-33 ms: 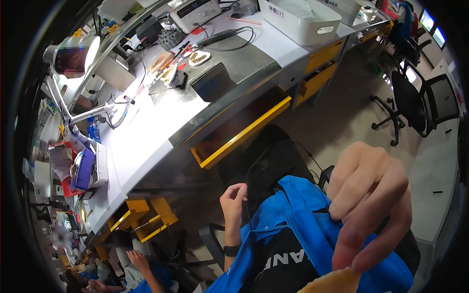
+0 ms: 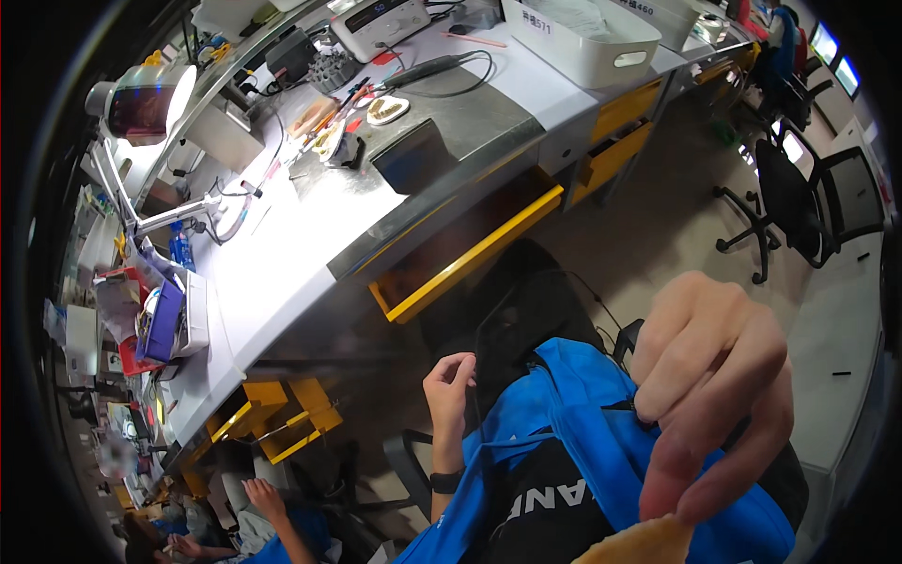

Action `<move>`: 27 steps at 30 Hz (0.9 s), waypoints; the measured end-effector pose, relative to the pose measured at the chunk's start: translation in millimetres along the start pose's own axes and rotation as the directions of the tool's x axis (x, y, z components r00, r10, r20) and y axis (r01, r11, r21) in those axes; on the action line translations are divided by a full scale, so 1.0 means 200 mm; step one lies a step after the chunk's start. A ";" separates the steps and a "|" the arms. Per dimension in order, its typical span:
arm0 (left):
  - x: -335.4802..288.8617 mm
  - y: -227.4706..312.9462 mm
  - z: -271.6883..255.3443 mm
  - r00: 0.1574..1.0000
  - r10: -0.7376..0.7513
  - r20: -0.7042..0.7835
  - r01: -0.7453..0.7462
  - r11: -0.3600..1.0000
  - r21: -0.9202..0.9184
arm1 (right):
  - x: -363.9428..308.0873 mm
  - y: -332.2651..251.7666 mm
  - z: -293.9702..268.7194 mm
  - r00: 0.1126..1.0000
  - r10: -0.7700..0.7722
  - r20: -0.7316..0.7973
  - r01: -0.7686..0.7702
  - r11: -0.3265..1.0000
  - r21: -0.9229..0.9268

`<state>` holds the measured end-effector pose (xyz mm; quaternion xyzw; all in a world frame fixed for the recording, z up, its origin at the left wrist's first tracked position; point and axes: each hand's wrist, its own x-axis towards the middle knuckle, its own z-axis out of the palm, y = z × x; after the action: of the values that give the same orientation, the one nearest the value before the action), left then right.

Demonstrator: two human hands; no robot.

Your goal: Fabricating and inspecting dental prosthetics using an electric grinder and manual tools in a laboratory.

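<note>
At the lower right, close to the camera, my right hand (image 2: 716, 376) is closed, with thumb and finger pinching a tan, biscuit-like piece (image 2: 644, 543). That piece has a rounded edge, and the bottom of the picture cuts off the rest of it. My left hand (image 2: 449, 390) is held beside my blue jacket (image 2: 592, 395), its fingers curled in and nothing seen in them. A black band (image 2: 444, 482) circles the left wrist. The nearest furniture to that hand is an open yellow-edged drawer (image 2: 474, 254) under the workbench.
On the workbench (image 2: 272, 273) stand a lamp (image 2: 141, 108), a dark tablet-like panel (image 2: 413, 158), a white dental-model-like piece (image 2: 386, 110) and a white bin (image 2: 583, 47). Other yellow drawers (image 2: 287, 418) hang open. A black chair (image 2: 794, 193) stands right; another person's hand (image 2: 266, 498) shows lower left.
</note>
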<state>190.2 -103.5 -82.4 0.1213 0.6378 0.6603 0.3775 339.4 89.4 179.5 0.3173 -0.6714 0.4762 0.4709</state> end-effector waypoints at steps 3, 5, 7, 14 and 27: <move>-0.02 0.00 -0.03 0.999 0.007 -0.032 -0.008 1.000 -0.011 | 0.03 0.02 0.03 0.999 -0.002 0.034 0.001 1.000 0.027; -0.05 -0.01 -0.06 0.999 0.013 -0.050 -0.014 1.000 -0.019 | 0.06 0.04 0.03 0.996 0.005 0.087 -0.010 0.998 0.056; -0.06 -0.01 -0.07 0.997 0.023 -0.070 -0.025 0.999 -0.027 | 0.08 0.05 0.06 0.990 0.008 0.142 -0.021 0.996 0.088; -0.10 -0.04 -0.15 0.991 0.041 -0.129 -0.050 0.997 -0.062 | 0.14 0.12 0.15 0.984 0.010 0.175 -0.034 0.991 0.131; -0.15 -0.08 -0.26 0.971 0.102 -0.214 -0.123 0.989 -0.086 | 0.11 0.32 0.34 0.998 0.042 0.039 -0.036 0.991 -0.129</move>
<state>183.6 -163.3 -94.7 0.0684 0.6327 0.7204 0.2758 253.4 47.4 172.0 0.2831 -0.7163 0.4344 0.4669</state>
